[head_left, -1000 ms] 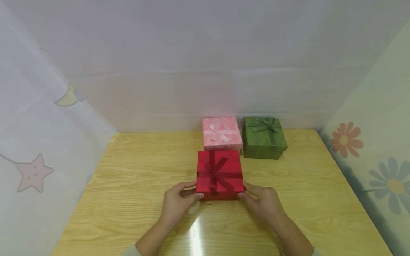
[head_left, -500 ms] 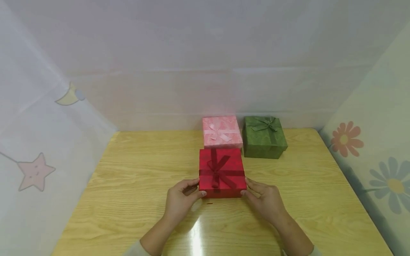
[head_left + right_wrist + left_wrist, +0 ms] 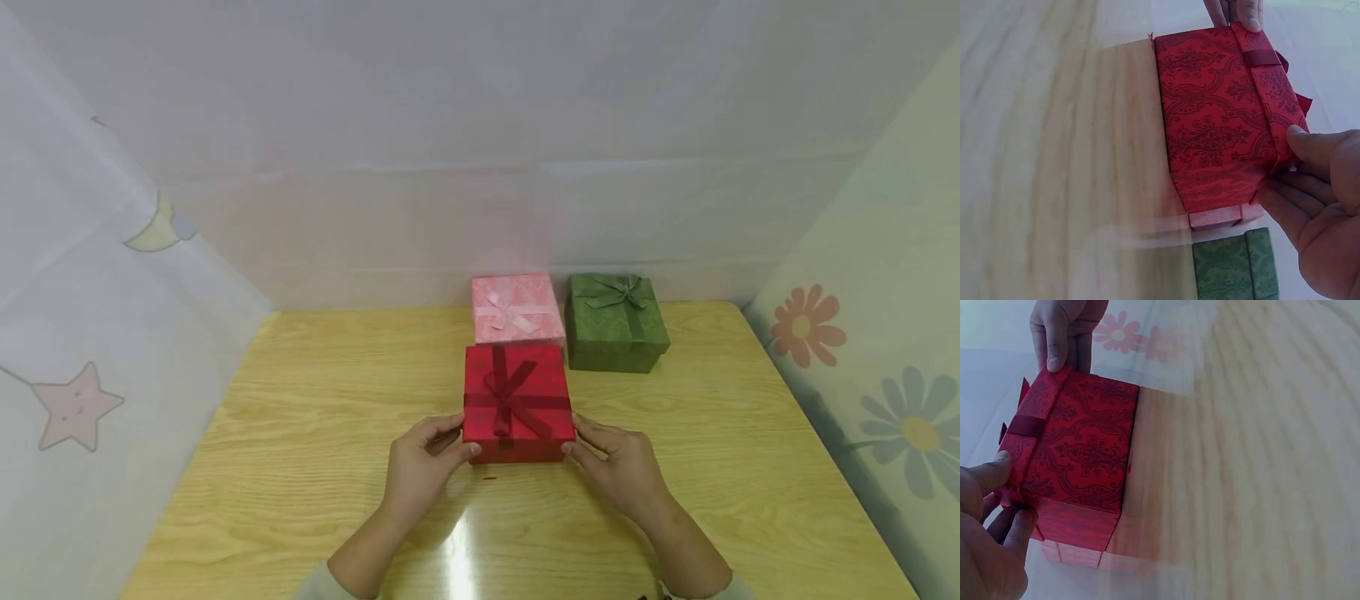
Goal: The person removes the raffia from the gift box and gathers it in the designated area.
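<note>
A red patterned gift box [image 3: 521,379] with a dark red ribbon bow [image 3: 504,400] on its lid sits on the wooden table. My left hand [image 3: 416,467] grips the lid at its near left corner, thumb on the front face and fingers along the side. At the near right corner my right hand [image 3: 626,475] holds the lid in the same way. Both wrist views show fingers and thumbs on the rim of the lid [image 3: 1266,94], above the box's patterned body [image 3: 1088,450]. The undersides of some fingers are hidden by the box.
Directly behind the red box stands a pink gift box [image 3: 517,292], its front partly hidden. A green gift box [image 3: 618,325] is beside it on the right, near the table's back edge. Pale curtains [image 3: 375,125] enclose the wooden table [image 3: 315,400] at the back and sides.
The red box has shifted slightly away from the person and a little to the right, with both hands moving along on it. The pink and green boxes stay where they were.
</note>
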### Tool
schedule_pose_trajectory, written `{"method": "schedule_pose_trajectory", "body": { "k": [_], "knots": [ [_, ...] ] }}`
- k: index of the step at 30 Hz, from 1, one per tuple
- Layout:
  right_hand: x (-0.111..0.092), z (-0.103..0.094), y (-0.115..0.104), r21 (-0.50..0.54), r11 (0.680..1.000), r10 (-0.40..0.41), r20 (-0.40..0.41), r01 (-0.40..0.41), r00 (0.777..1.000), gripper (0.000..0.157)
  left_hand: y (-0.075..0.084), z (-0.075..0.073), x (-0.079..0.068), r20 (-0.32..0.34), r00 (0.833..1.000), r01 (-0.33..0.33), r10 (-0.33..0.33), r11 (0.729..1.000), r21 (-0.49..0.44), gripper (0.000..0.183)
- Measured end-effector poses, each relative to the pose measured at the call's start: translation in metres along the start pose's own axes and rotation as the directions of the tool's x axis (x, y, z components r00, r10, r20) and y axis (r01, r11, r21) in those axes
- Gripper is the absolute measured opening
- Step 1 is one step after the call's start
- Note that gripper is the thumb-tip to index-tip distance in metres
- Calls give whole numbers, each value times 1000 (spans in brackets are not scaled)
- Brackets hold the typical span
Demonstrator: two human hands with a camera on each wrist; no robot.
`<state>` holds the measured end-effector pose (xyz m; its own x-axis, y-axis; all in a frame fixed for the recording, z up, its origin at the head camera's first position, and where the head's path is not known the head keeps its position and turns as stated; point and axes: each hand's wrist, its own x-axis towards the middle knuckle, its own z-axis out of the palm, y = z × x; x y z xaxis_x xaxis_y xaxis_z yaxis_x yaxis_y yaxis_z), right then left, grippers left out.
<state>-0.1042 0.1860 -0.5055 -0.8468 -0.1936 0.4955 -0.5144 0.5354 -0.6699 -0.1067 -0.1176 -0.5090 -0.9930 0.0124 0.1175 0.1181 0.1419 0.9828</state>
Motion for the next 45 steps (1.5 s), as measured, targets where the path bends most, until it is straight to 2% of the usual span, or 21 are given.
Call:
{"method": "schedule_pose_trajectory", "body": {
  "k": [9, 17, 28, 38, 41, 45],
  "knots": [
    [7, -6, -10, -52, 997, -64, -23, 63, 998, 49, 13, -4, 3, 0, 1000, -13, 13, 1000, 26, 41],
    [16, -15, -20, -26, 997, -74, -28, 73, 997, 49, 28, -9, 7, -5, 999, -51, 52, 998, 40, 41],
    [27, -18, -28, 38, 993, -106, -59, 108, 993, 48, 34, -13, 6, -38, 994, -106, 104, 992, -62, 40],
    [36, -17, -34, 55, 995, -79, -64, 83, 995, 48, 38, -16, 8, -113, 976, -198, 185, 974, -112, 36],
    [38, -15, -36, 89, 994, -62, -83, 69, 995, 44, 40, -18, 9, -113, 965, -248, 235, 962, -118, 35],
    [40, -13, -38, 156, 986, -45, -112, 62, 993, 38, 43, -21, 10, -90, 946, -321, 312, 941, -111, 43]
  ]
}}
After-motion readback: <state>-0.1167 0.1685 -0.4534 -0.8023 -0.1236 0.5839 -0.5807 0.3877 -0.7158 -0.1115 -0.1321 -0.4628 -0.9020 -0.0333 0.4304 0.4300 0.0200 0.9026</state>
